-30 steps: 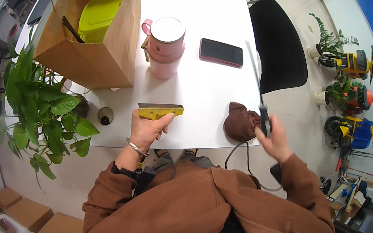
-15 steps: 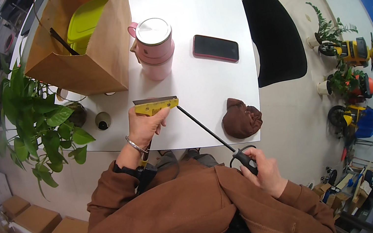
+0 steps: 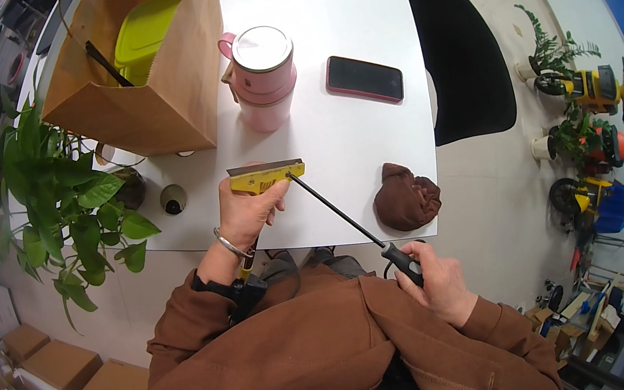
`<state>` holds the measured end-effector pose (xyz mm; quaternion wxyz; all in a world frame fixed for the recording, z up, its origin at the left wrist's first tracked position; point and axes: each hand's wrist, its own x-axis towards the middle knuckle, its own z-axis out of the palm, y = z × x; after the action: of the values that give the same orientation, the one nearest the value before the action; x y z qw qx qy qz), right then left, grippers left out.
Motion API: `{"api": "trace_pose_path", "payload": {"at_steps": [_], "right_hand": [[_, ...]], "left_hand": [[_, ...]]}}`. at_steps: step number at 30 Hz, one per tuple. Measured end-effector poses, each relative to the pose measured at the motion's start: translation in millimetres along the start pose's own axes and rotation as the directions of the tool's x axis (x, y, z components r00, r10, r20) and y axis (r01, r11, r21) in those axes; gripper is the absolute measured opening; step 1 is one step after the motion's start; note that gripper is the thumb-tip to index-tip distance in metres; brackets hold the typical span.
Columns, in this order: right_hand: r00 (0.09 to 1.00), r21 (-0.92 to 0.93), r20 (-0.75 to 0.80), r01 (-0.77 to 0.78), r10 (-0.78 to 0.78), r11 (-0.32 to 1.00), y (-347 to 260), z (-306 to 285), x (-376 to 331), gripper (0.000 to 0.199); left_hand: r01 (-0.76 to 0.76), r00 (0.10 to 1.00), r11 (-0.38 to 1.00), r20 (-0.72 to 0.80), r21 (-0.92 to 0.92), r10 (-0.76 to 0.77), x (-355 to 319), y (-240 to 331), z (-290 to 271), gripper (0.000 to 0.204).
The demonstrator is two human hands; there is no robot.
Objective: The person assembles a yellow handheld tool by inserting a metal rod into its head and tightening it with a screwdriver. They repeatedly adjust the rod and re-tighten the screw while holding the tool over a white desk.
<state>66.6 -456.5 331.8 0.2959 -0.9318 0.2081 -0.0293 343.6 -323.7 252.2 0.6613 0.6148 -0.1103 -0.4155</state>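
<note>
My left hand [image 3: 246,211] is closed around the head of a yellow scraper [image 3: 267,178], whose dark blade edge faces away from me. Part of its yellow handle shows below, by my wrist. A long screwdriver [image 3: 337,211] with a black shaft and a dark grip is held in my right hand [image 3: 441,285], fingers wrapped round the grip. Its tip meets the scraper head near the right end, where a screw sits. Both tools are over the near edge of the white table [image 3: 317,223].
Beyond my hands stand a pink thermos cup [image 3: 264,86] and a brown paper bag [image 3: 179,105] with a green box [image 3: 143,41]. A phone [image 3: 364,79] and a brown cloth bundle [image 3: 406,197] lie right. A leafy plant [image 3: 73,212] hangs left; a black chair [image 3: 463,59] adjoins the table.
The screwdriver tip has moved from just beside the scraper's right end onto its head. My right hand has shifted slightly; my left hand still holds the scraper.
</note>
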Motion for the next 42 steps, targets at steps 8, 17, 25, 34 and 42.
{"api": "trace_pose_path", "payload": {"at_steps": [8, 17, 25, 34, 42], "right_hand": [[1.000, 0.000, 0.009, 0.012, -0.012, 1.000, -0.1, 0.7, 2.8, 0.035], [0.975, 0.288, 0.161, -0.196, 0.154, 0.937, -4.2, -5.6, 3.9, 0.033], [0.735, 0.661, 0.573, -0.676, 0.361, 0.326, -3.5, -21.4, 11.3, 0.023], [0.900, 0.549, 0.237, -0.435, 0.367, 0.714, -4.4, -2.5, 5.7, 0.022], [0.818, 0.795, 0.488, -0.561, 0.305, 0.231, 21.5, 10.5, 2.2, 0.017]], "left_hand": [[-0.049, 0.999, 0.998, -0.007, 0.043, 0.050, -0.8, -1.2, 0.3, 0.012], [-0.136, 0.989, 0.982, -0.036, 0.133, 0.142, -3.0, -1.2, 1.9, 0.011], [-0.315, 0.946, 0.923, -0.004, 0.220, 0.324, -1.6, -11.1, -1.0, 0.012], [-0.620, 0.669, 0.493, 0.084, 0.610, 0.738, -11.1, -0.7, 4.7, 0.020], [-0.699, 0.416, 0.118, 0.267, 0.705, 0.869, -29.9, 15.2, 4.1, 0.038]]}}
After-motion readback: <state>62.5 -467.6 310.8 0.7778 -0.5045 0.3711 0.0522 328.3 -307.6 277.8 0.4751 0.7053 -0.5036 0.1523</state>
